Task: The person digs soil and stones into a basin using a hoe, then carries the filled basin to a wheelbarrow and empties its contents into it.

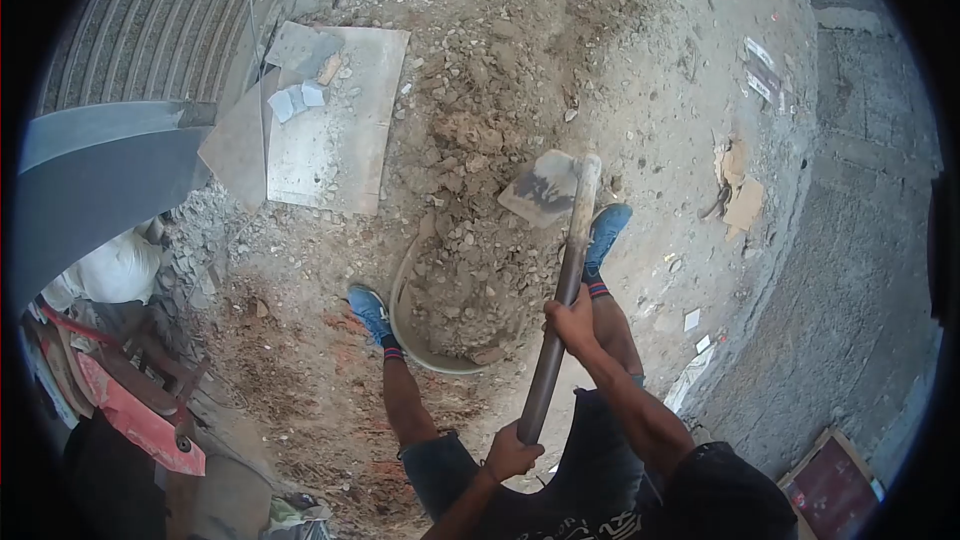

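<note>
I hold a hoe with both hands. My left hand (513, 453) is closed around the lower end of its dark handle (548, 380). Higher up the shaft, my right hand (572, 320) also grips it. The broad metal hoe blade (543, 188) is at the far end, at the right edge of a heap of broken soil and rubble (475, 150). Between my feet sits a round shallow pan (402, 325), filled with the same rubble; its far rim is mostly buried.
My blue shoes (371, 312) stand either side of the pan. Boards with tile pieces (330, 150) lie at upper left, near a corrugated shutter (150, 30). A white sack (118, 268) and red-painted clutter (140, 410) are at left. Torn cardboard (740, 192) lies right.
</note>
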A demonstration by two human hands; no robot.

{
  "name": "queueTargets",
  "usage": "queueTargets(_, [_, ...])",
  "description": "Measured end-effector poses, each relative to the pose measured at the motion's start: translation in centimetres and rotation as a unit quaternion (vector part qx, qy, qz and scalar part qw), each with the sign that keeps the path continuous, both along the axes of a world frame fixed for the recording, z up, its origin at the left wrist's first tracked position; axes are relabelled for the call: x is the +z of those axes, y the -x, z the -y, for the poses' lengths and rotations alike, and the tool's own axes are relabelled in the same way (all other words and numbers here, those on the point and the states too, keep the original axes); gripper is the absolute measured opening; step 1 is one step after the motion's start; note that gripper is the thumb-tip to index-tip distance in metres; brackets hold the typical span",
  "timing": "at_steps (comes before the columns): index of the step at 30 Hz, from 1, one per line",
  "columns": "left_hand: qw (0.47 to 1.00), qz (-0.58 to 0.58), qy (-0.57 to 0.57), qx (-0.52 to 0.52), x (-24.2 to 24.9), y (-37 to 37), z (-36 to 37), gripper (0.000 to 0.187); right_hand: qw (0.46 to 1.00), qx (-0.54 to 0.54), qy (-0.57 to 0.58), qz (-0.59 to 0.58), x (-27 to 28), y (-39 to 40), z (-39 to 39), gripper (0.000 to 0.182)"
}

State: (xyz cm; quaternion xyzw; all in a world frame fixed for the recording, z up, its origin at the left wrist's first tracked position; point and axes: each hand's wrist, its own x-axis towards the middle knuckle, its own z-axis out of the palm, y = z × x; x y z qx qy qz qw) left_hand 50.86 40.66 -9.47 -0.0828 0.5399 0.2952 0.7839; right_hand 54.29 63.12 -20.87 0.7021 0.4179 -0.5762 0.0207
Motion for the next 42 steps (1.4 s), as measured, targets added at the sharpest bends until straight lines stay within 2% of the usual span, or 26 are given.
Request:
queueTargets(1, [0.998, -0.024, -0.044, 0.026, -2.6, 0.4, -4.1, 0.024, 0.986, 0.09, -0.14, -0.027, -5.7, -1.9, -3.8, 0.04])
queueTargets(2, [0.995, -0.035, -0.081, 0.051, -5.4, 1.2, -8.5, 0.024, 0.985, 0.076, -0.151, -0.037, -7.2, 0.0, -9.0, 0.04])
queueTargets(3, [0.99, -0.052, -0.105, 0.083, -8.4, 1.8, -13.0, 0.023, 0.989, 0.077, -0.124, -0.009, -4.2, 4.6, -14.3, 0.043])
queueTargets(4, [0.984, -0.067, -0.136, 0.097, -11.0, 3.0, -17.4, 0.02, 0.981, 0.113, -0.155, 0.025, -5.2, 6.7, -19.1, 0.046])
queueTargets(5, [0.977, -0.096, -0.163, 0.103, -13.2, 4.5, -21.8, 0.017, 0.966, 0.153, -0.207, 0.03, -11.9, 5.9, -24.6, 0.047])
queueTargets(6, [0.972, -0.104, -0.168, 0.125, -15.6, 5.5, -25.6, 0.015, 0.973, 0.123, -0.192, 0.022, -9.7, 9.6, -27.4, 0.048])
queueTargets(8, [0.965, -0.106, -0.193, 0.145, -19.1, 7.5, -31.8, 0.011, 0.962, 0.199, -0.187, 0.013, -14.8, 11.3, -35.1, 0.051])
queueTargets(10, [0.967, -0.108, -0.179, 0.143, -20.9, 7.8, -33.7, 0.009, 0.942, 0.278, -0.175, 0.071, -17.8, 13.0, -38.7, 0.057])
queueTargets(13, [0.961, -0.046, -0.146, 0.23, -22.2, 5.4, -30.1, 0.007, 0.954, 0.265, -0.12, 0.07, -17.7, 13.2, -33.5, 0.061])
queueTargets(14, [0.961, -0.035, -0.121, 0.248, -21.9, 4.0, -27.8, 0.007, 0.925, 0.299, -0.208, 0.106, -19.2, 12.2, -30.6, 0.063])
queueTargets(17, [0.957, 0.011, -0.061, 0.283, -19.4, 2.0, -20.8, 0.008, 0.908, 0.351, -0.188, 0.128, -17.1, 11.9, -22.5, 0.064])
queueTargets(19, [0.965, 0.0, -0.042, 0.259, -17.3, 3.3, -16.1, 0.009, 0.91, 0.354, -0.161, 0.143, -16.8, 11.3, -18.3, 0.063])
queueTargets(21, [0.972, -0.01, -0.038, 0.231, -15.5, 3.4, -12.9, 0.009, 0.934, 0.31, -0.128, 0.123, -15.5, 9.6, -14.8, 0.064])
queueTargets(24, [0.975, 0.001, -0.018, 0.219, -13.2, 0.6, -8.9, 0.01, 0.921, 0.352, -0.093, 0.136, -14.0, 7.6, -10.3, 0.066])
queueTargets(27, [0.964, 0.007, 0.015, 0.264, -9.9, 0.0, -3.6, 0.011, 0.922, 0.357, -0.065, 0.135, -14.0, 5.5, -3.6, 0.064])
queueTargets(29, [0.981, -0.008, 0.01, 0.193, -9.3, -0.6, 0.4, 0.015, 0.938, 0.317, -0.051, 0.132, -11.8, 5.3, -0.8, 0.06])
queueTargets(31, [0.982, 0.021, 0.059, 0.176, -5.2, -0.7, 2.1, 0.016, 0.955, 0.266, 0.013, 0.131, -8.9, 2.9, 2.1, 0.058])
queueTargets(33, [0.989, 0.038, 0.092, 0.108, -1.2, -0.7, 5.6, 0.023, 0.975, 0.188, 0.05, 0.105, -5.7, 1.5, 5.4, 0.054])
queueTargets(35, [0.992, 0.036, 0.109, -0.055, 3.2, 1.3, 9.1, 0.035, 0.987, 0.088, 0.095, 0.097, 0.9, 1.4, 9.8, 0.048])
queueTargets(37, [0.992, 0.002, 0.083, -0.095, 7.1, 1.4, 13.3, 0.044, 0.988, 0.025, 0.134, 0.074, 4.7, 0.6, 13.3, 0.045])
queueTargets(39, [0.995, -0.037, 0.045, -0.086, 9.8, 0.9, 15.4, 0.045, 0.988, 0.003, 0.147, 0.052, 6.9, -0.1, 14.9, 0.044])
queueTargets(40, [0.994, -0.077, 0.008, -0.077, 10.2, 0.4, 15.5, 0.046, 0.988, 0.001, 0.15, 0.043, 7.7, -0.2, 14.6, 0.045])
queueTargets(42, [0.993, -0.101, -0.027, -0.049, 7.9, -0.9, 13.5, 0.044, 0.993, 0.015, 0.115, 0.035, 7.0, 0.2, 11.8, 0.043])
